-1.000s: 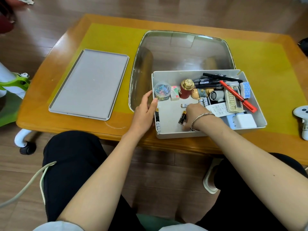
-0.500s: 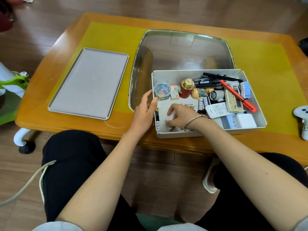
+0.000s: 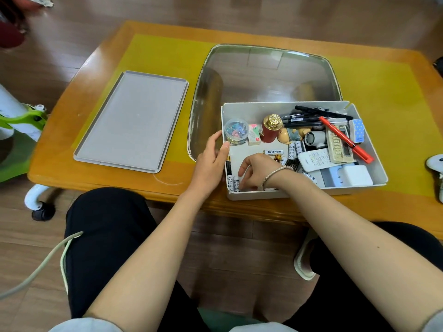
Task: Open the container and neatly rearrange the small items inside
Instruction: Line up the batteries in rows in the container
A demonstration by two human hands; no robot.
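The lid [image 3: 134, 121] lies left of the container [image 3: 282, 105], both on the table [image 3: 395, 75].

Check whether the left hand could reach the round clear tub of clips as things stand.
Probably yes: the left hand grips the container wall right beside the tub of clips, with nothing between them.

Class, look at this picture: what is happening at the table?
A seated person is sorting small items in an open white plastic box on a wooden table. The left hand steadies the box's left wall, while the right hand arranges white batteries in the near-left corner. The flat grey lid lies aside.
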